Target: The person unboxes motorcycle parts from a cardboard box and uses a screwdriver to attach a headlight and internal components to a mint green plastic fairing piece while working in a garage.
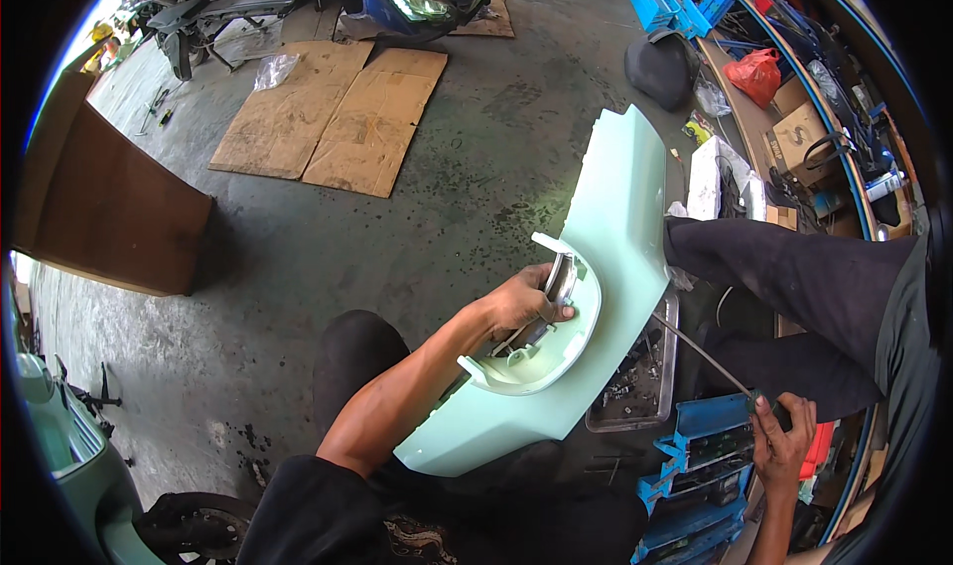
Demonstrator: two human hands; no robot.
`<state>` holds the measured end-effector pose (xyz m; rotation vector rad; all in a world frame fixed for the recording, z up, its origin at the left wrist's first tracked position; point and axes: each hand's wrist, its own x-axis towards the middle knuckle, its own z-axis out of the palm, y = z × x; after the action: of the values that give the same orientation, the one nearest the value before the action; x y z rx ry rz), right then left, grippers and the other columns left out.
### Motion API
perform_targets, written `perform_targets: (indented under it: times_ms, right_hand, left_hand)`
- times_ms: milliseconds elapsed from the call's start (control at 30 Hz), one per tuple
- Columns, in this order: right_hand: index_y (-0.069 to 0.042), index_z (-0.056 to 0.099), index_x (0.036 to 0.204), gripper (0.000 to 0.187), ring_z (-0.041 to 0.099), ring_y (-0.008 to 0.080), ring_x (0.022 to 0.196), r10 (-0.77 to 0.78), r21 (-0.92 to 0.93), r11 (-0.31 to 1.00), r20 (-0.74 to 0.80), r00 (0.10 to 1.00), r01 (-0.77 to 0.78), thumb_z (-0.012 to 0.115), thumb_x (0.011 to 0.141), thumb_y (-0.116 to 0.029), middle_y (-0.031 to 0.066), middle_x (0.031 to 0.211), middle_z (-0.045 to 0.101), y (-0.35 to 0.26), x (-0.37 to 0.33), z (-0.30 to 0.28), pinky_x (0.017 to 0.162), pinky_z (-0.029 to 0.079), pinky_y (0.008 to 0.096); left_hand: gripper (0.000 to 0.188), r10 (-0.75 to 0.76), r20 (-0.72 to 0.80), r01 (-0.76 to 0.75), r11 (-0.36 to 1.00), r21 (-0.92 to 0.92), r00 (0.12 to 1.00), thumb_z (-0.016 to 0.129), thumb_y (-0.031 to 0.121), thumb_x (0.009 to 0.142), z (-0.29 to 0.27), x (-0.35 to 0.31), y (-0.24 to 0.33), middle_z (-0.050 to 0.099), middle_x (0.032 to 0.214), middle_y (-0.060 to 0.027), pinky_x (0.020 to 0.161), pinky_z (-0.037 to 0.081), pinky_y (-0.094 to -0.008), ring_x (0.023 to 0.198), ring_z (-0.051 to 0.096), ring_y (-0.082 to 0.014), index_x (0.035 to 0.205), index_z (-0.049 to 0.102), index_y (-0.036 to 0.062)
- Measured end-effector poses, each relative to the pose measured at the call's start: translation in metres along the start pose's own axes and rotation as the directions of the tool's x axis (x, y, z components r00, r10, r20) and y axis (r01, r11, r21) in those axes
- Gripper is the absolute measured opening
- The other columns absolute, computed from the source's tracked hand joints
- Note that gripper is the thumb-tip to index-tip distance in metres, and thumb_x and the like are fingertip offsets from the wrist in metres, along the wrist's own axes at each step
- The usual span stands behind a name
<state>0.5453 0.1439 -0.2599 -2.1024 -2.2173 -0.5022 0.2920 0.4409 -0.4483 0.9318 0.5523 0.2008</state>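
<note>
A large mint green scooter body panel [620, 208] lies slantwise across my lap. On its left side is a U-shaped mint green collar [586, 332] with shiny and dark trim inside; I cannot tell whether it is a separate part. My left hand [526, 305] grips this collar at the trim, thumb on the inner side and fingers curled behind. Off to the right, my right hand [782, 436] is closed round the handle of a long screwdriver [703, 353]. Its thin shaft points up and left, with the tip close to the panel's right edge.
A metal tray [669, 391] of small screws lies beside the panel, near an opened blue toolbox [700, 466]. Another person's dark-trousered leg [784, 262] reaches in from the right. Flattened cardboard [372, 118] lies ahead; a brown bin [114, 193] stands left, a mint green scooter [79, 466] lower left.
</note>
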Motion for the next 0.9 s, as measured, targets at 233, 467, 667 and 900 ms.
perform_targets:
  times_ms: [233,467,667,900]
  right_hand:
    - [-0.025,0.060,0.129,0.064,0.053,0.0275,0.075,-0.281,-0.336,0.903,0.012,0.960,0.268,0.075,0.070,-0.005,0.0107,0.093,0.056,0.013,0.016,-0.040,0.064,0.040,0.0400]
    - [-0.019,0.057,0.132,0.064,0.061,0.0283,0.075,-0.021,-0.040,0.999,0.226,0.974,0.031,0.077,0.072,-0.015,0.0108,0.090,0.061,0.005,0.010,-0.042,0.066,0.044,0.0394]
    - [-0.014,0.061,0.128,0.055,0.061,0.0260,0.071,0.088,0.022,0.995,0.306,0.948,-0.099,0.075,0.075,-0.019,0.0105,0.078,0.061,-0.002,-0.002,-0.040,0.065,0.044,0.0372]
    - [0.003,0.064,0.116,0.042,0.057,0.0135,0.059,0.367,0.524,0.655,0.409,0.836,-0.544,0.068,0.085,-0.024,0.0066,0.068,0.062,-0.010,-0.014,-0.019,0.054,0.041,0.0285]
  left_hand:
    - [0.043,0.174,-0.073,-0.135,0.917,0.375,0.982,0.078,0.007,0.072,-0.003,0.012,-0.014,0.058,0.089,-0.0037,0.081,0.044,-0.0307,0.085,0.053,-0.0163,0.108,0.055,0.0005]
    - [0.040,0.191,-0.046,-0.173,0.951,0.258,0.981,0.078,0.007,0.073,-0.006,0.020,-0.027,0.055,0.085,-0.0038,0.080,0.042,-0.0310,0.083,0.050,-0.0162,0.104,0.055,0.0009]
    - [0.038,0.201,-0.026,-0.188,0.948,0.258,0.979,0.076,0.002,0.073,-0.007,0.020,-0.029,0.053,0.085,-0.0011,0.078,0.042,-0.0294,0.081,0.049,-0.0147,0.104,0.055,0.0019]
    - [0.037,0.239,-0.083,-0.197,0.918,0.343,0.967,0.077,0.001,0.072,-0.010,0.021,-0.027,0.053,0.084,-0.0012,0.077,0.042,-0.0290,0.080,0.049,-0.0149,0.101,0.055,0.0029]
